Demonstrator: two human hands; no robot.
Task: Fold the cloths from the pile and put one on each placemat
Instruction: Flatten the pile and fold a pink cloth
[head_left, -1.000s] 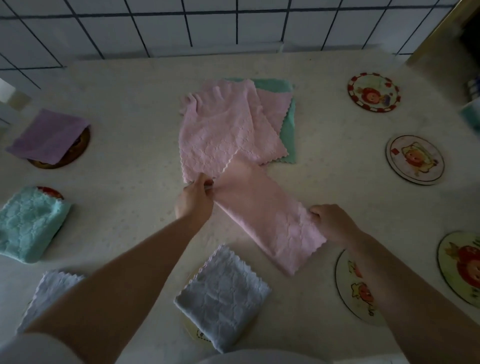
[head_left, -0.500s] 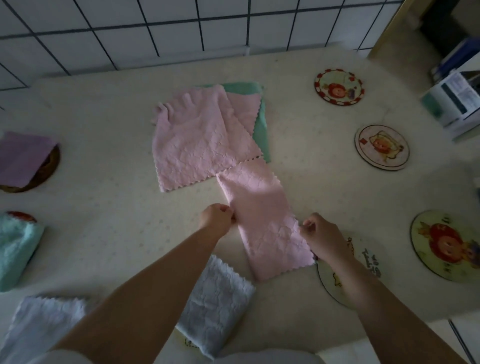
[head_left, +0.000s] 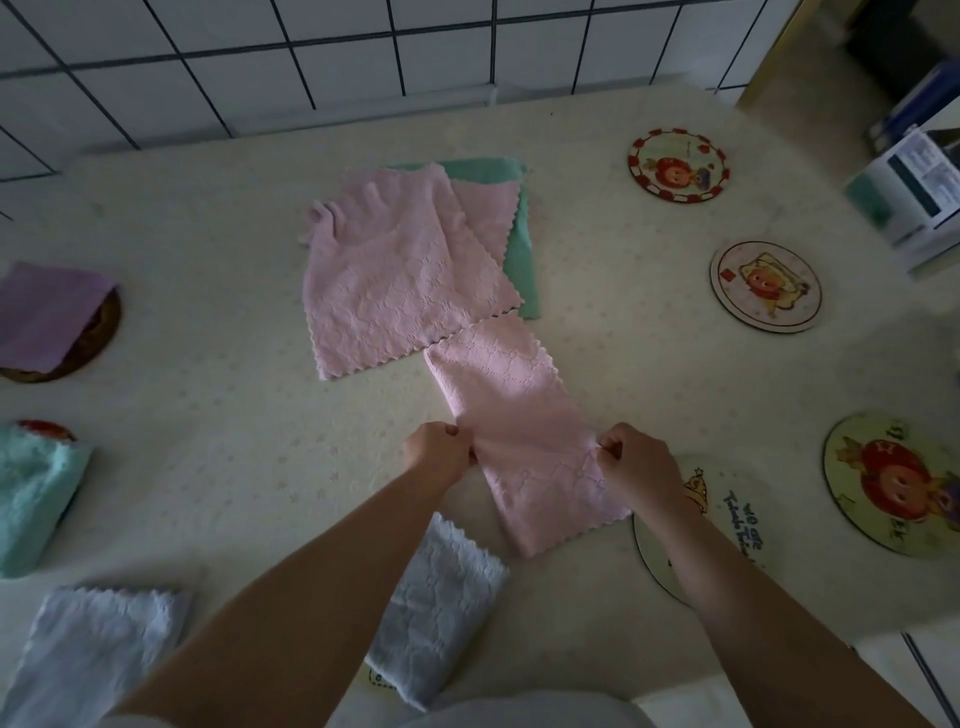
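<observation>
L hand (head_left: 435, 453) and R hand (head_left: 640, 464) were seen pinching opposite long edges of the pink cloth (head_left: 524, 436) at about mid-length, fingers curled on the fabric. Cloth was laid flat as a folded strip, near end touching the bare placemat (head_left: 727, 525), far end butting the pile (head_left: 410, 260). Long axis ran from pile toward the person, angled slightly twd the R. Judged: cross-fold was in hand; both edges should be lifted evenly, near end brought squarely over far end, scalloped hems matched, then cloth set centred on that placemat.
</observation>
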